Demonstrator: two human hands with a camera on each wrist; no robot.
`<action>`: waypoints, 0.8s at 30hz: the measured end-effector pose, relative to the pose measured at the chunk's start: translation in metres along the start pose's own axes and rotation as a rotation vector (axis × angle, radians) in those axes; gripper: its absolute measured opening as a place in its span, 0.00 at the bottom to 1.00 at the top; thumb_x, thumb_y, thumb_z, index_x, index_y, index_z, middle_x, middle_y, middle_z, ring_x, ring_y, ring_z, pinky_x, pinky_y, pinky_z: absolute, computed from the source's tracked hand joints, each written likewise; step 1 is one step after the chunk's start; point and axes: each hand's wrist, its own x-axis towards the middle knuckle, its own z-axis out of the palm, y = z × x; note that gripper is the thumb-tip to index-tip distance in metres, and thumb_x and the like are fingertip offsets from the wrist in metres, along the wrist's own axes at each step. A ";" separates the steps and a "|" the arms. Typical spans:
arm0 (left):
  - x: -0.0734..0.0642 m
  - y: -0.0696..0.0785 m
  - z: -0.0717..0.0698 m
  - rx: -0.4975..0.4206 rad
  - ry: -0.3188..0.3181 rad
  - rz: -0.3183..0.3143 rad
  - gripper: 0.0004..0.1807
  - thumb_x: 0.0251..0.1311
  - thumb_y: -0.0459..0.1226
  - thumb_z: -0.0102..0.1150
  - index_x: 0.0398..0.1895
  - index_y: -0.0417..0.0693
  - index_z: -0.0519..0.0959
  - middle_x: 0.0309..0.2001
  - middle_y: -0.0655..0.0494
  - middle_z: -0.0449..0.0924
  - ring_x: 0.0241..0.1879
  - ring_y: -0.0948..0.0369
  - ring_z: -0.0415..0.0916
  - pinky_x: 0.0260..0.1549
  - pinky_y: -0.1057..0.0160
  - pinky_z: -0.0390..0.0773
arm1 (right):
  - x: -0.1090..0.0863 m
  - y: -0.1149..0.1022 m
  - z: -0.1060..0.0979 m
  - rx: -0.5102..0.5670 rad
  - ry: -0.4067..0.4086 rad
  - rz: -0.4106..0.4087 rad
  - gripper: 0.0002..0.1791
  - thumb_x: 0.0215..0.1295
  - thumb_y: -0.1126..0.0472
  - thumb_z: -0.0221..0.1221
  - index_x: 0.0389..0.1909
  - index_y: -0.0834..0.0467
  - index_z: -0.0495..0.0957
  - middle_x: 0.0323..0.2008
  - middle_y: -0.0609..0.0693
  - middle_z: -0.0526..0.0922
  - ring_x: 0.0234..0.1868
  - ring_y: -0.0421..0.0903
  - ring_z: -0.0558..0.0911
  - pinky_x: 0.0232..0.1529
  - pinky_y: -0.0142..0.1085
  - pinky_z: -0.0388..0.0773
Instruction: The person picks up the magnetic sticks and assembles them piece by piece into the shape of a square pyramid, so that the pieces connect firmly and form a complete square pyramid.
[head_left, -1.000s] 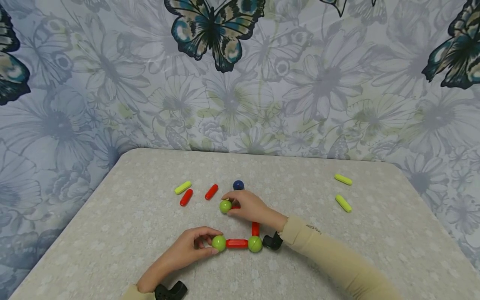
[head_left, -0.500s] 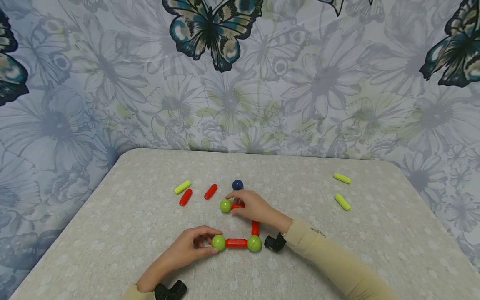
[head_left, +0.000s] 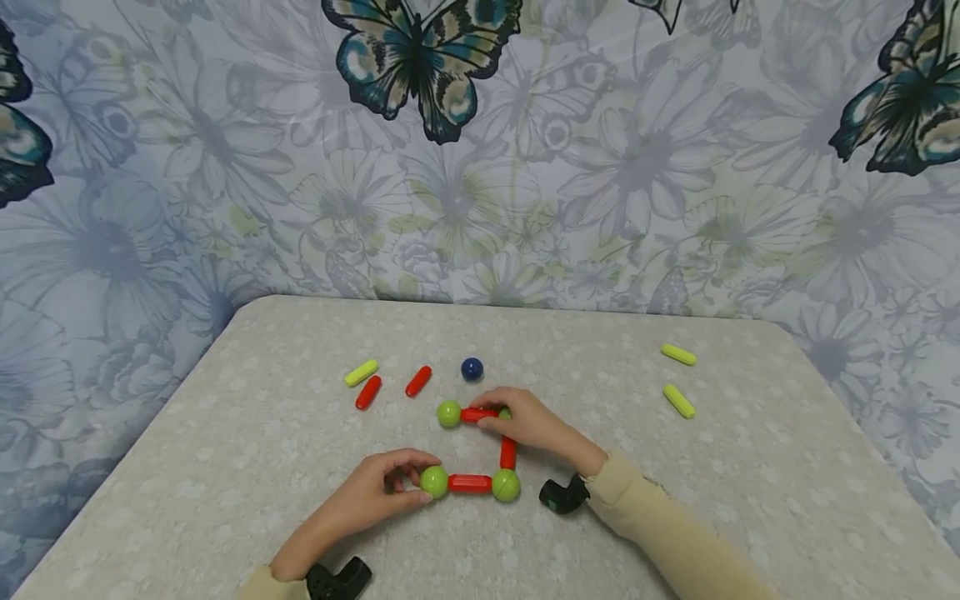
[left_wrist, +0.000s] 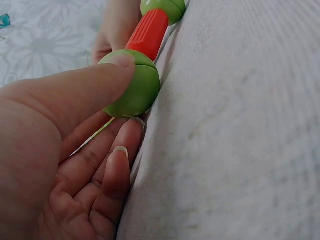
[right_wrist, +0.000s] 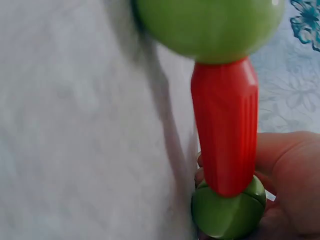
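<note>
Your left hand (head_left: 375, 493) pinches the near-left ball (head_left: 434, 482) between thumb and forefinger; in the left wrist view the thumb lies against the ball, and the other fingers are bent close to the table (head_left: 180, 467). That green ball joins the near rod (head_left: 469, 483), which runs right to the near-right ball (head_left: 506, 485). From there the side rod (head_left: 508, 452) goes away from you to the far-right ball (right_wrist: 228, 215), and the far rod (head_left: 474, 415) runs left from that to the far-left ball (head_left: 448, 414). All three rods are red and all four balls green, making a U whose mouth faces left, lying on the table between your hands.

Your right hand (head_left: 531, 419) partly covers the far-right ball; its thumb and forefinger curl round the right end of the far rod, though you cannot tell how hard they press.

Beyond the far-left ball and slightly right of it sits a blue ball (head_left: 472, 369). To its left lie two loose red rods (head_left: 368, 392), the left one just beside a yellow rod (head_left: 362, 372). Two more yellow rods (head_left: 678, 401) lie well apart on the far right, one farther from you than the other. Each of your wrists carries a black device (head_left: 564, 493), and a butterfly-and-flower cloth (head_left: 465, 217) hangs behind the table
</note>
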 end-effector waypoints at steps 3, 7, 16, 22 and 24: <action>0.001 0.000 0.000 0.000 -0.005 0.005 0.20 0.54 0.39 0.67 0.51 0.45 0.78 0.38 0.59 0.78 0.36 0.60 0.74 0.30 0.65 0.75 | -0.003 0.002 0.001 0.041 0.009 0.017 0.14 0.63 0.61 0.60 0.49 0.59 0.80 0.45 0.47 0.80 0.47 0.44 0.76 0.50 0.40 0.70; 0.002 0.003 -0.009 -0.023 -0.029 -0.017 0.21 0.57 0.39 0.64 0.54 0.42 0.76 0.43 0.55 0.79 0.38 0.59 0.75 0.33 0.64 0.76 | -0.006 0.004 0.003 0.077 0.024 0.023 0.14 0.64 0.59 0.60 0.50 0.58 0.80 0.46 0.47 0.80 0.49 0.45 0.76 0.51 0.42 0.69; 0.060 0.009 -0.047 0.240 0.339 -0.168 0.17 0.58 0.33 0.62 0.50 0.36 0.77 0.48 0.42 0.76 0.47 0.48 0.74 0.44 0.53 0.75 | -0.013 0.011 0.004 0.109 0.052 0.021 0.14 0.64 0.58 0.59 0.50 0.57 0.80 0.46 0.46 0.80 0.49 0.45 0.75 0.52 0.43 0.69; 0.098 0.000 -0.052 0.364 0.330 -0.338 0.22 0.56 0.36 0.64 0.53 0.34 0.75 0.46 0.41 0.76 0.45 0.48 0.74 0.40 0.53 0.75 | -0.011 0.014 0.008 0.118 0.052 0.008 0.14 0.65 0.58 0.59 0.50 0.56 0.80 0.46 0.45 0.80 0.50 0.44 0.75 0.53 0.41 0.69; 0.103 -0.002 -0.052 0.389 0.329 -0.372 0.22 0.54 0.35 0.66 0.51 0.33 0.76 0.41 0.43 0.78 0.39 0.51 0.75 0.37 0.55 0.76 | -0.008 0.013 0.009 0.108 0.053 0.008 0.14 0.65 0.57 0.59 0.50 0.55 0.80 0.46 0.44 0.80 0.50 0.42 0.75 0.53 0.40 0.68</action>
